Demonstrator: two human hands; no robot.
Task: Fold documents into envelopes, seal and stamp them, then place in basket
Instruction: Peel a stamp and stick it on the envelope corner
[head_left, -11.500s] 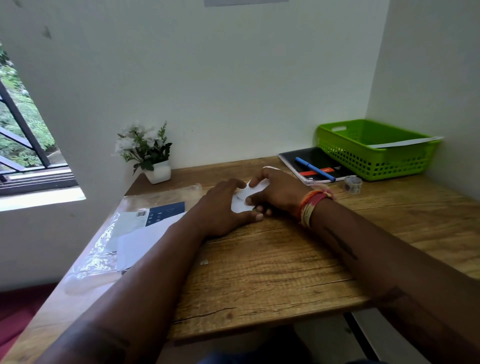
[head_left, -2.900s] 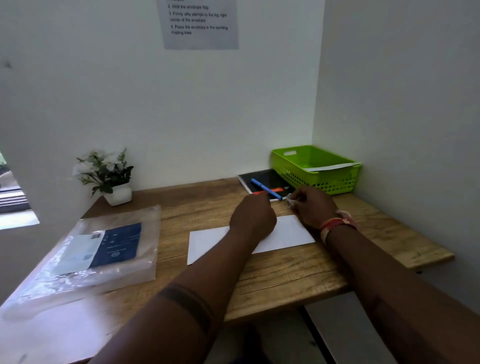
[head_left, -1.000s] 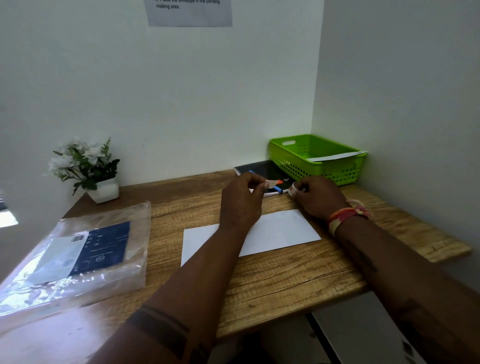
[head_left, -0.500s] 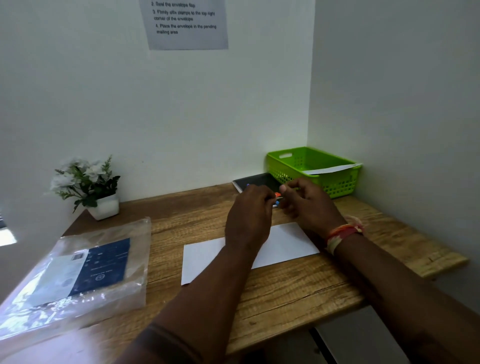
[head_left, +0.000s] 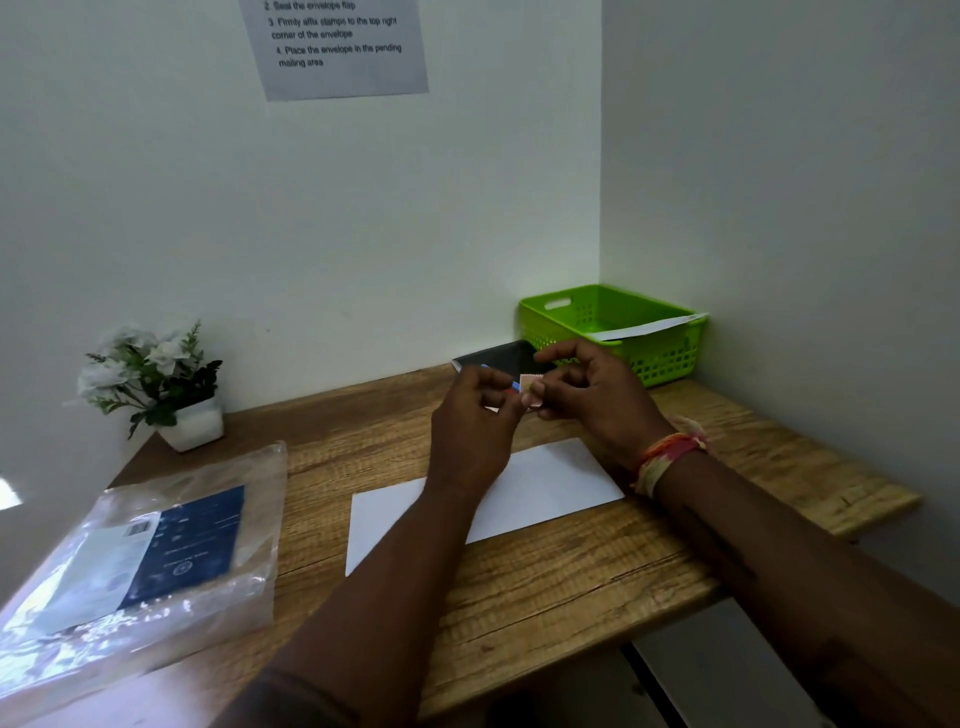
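1. A white envelope (head_left: 540, 486) lies flat on the wooden table (head_left: 571, 587), plain face up, long and rectangular, near the middle and slanting towards the right edge.
2. Both hands are raised above the envelope's far side, close together.
3. The right hand (head_left: 597, 395) pinches a small pinkish stamp (head_left: 531, 383) with a toothed edge between thumb and fingers; its forefinger arches above.
4. The left hand (head_left: 475, 426) has curled fingers meeting the stamp; whether it grips the stamp cannot be told.
5. A green basket (head_left: 654, 358) with perforated walls stands in the table's far right corner, with a white envelope (head_left: 644, 328) slanted across its rim.
6. A dark notebook (head_left: 501, 358) lies beside the basket, partly behind the hands.
7. A clear plastic packet (head_left: 140, 561) rests at the left edge, and a potted plant (head_left: 156, 379) stands at the far left corner.
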